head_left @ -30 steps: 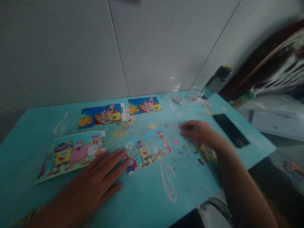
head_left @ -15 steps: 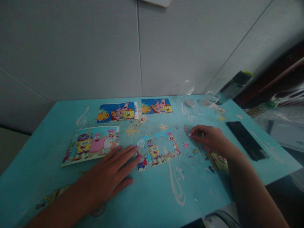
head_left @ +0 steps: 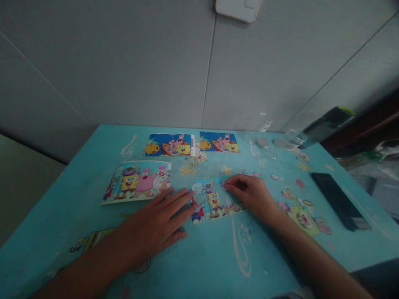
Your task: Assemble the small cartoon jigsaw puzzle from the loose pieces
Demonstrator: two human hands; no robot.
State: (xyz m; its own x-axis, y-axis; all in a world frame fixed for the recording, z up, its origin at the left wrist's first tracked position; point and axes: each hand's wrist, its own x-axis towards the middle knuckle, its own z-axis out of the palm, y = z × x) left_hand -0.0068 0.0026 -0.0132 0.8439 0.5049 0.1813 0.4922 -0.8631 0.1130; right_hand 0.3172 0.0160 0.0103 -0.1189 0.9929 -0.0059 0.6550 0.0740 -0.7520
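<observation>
A partly assembled cartoon jigsaw puzzle [head_left: 205, 207] lies on the blue table in front of me. My left hand [head_left: 156, 226] rests palm down with its fingers spread, the fingertips at the puzzle's left edge. Over the puzzle's upper right part, my right hand [head_left: 249, 193] pinches a small puzzle piece [head_left: 223, 185] between thumb and fingertips. The hand hides much of the puzzle's right side. To the left lies a picture sheet [head_left: 137, 182] showing similar cartoon figures. Loose puzzle pieces [head_left: 274, 177] are scattered beyond and to the right of my right hand.
Two blue cartoon pictures, a barcoded sheet [head_left: 168, 145] and a finished-looking one [head_left: 219, 142], lie at the back. A dark flat object [head_left: 338, 199] is at the right. Clear plastic containers [head_left: 294, 139] and a dark bottle [head_left: 327, 124] stand near the wall [head_left: 149, 62].
My right hand has moved left with the piece, from the loose pieces to over the puzzle. My left hand stays spread at the puzzle's left edge. The view has shifted.
</observation>
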